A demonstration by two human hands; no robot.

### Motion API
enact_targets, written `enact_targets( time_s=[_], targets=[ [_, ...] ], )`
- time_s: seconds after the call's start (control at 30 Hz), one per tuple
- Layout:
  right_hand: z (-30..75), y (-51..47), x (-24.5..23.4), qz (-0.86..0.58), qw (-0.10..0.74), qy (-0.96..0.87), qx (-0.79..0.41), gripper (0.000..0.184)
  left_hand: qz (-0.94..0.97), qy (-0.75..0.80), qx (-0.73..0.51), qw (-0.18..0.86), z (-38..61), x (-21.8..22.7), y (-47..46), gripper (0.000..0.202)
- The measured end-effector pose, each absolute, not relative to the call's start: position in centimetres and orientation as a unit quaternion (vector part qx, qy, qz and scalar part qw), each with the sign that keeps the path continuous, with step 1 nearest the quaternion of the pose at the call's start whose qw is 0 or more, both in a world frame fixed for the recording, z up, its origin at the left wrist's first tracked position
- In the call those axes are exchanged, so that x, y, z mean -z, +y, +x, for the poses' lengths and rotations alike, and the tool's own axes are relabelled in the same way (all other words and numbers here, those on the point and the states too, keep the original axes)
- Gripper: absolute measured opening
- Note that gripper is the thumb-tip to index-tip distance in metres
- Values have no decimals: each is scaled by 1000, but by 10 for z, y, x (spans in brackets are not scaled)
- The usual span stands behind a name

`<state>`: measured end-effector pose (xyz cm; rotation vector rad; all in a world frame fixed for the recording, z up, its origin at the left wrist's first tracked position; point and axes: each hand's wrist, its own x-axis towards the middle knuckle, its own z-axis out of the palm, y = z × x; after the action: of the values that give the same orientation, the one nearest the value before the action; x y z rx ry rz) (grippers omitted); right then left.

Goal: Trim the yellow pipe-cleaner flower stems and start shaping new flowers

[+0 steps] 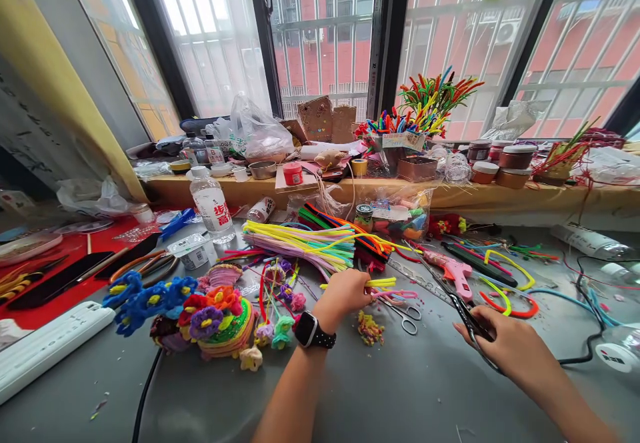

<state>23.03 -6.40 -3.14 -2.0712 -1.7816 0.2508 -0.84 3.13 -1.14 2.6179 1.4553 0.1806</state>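
Observation:
My left hand point(345, 294), a black watch on its wrist, is closed on a yellow pipe cleaner point(381, 283) that sticks out to the right. It sits just below a big bundle of pipe cleaners point(310, 239) in many colours. My right hand point(505, 344) is wrapped round the handles of black scissors point(463, 309), whose blades point up and left. A small clump of coloured fuzz point(370, 328) lies on the grey table point(400, 389) between my hands. A second pair of small scissors point(405, 315) lies beside it.
Finished pipe-cleaner flowers point(200, 313) are heaped at the left, next to a white power strip point(50, 346). A pink glue gun point(453, 271) lies right of centre, and a water bottle point(213, 204) stands at the back left. Jars and bags crowd the window ledge point(500, 196).

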Motion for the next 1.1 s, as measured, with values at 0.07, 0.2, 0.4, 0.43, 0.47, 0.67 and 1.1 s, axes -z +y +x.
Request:
enact_targets(
  time_s=[0.07,0.2,0.4,0.43,0.47,0.67,1.1],
  targets=[
    [237,-66,33,-747,169,-636,-99,25,869,485,-68,75,-10,10,31,13],
    [250,-76,38,-766,119,-621,-118,24,873,469,-111,83,-14,4,33,18],
    [265,-84,60,-745,86,-648,-134,25,867,452,-183,102,-19,1,38,29],
    [266,-84,62,-740,81,-654,-134,24,864,451,-200,102,-19,1,39,30],
    [266,-84,61,-736,72,-659,-134,22,860,450,-218,101,-20,1,39,31],
    [249,-77,31,-723,-9,-672,-161,15,836,449,-304,89,-21,2,41,29],
    [189,92,-16,-682,116,-722,-22,27,814,487,-313,43,-18,0,38,30]
  ],
)
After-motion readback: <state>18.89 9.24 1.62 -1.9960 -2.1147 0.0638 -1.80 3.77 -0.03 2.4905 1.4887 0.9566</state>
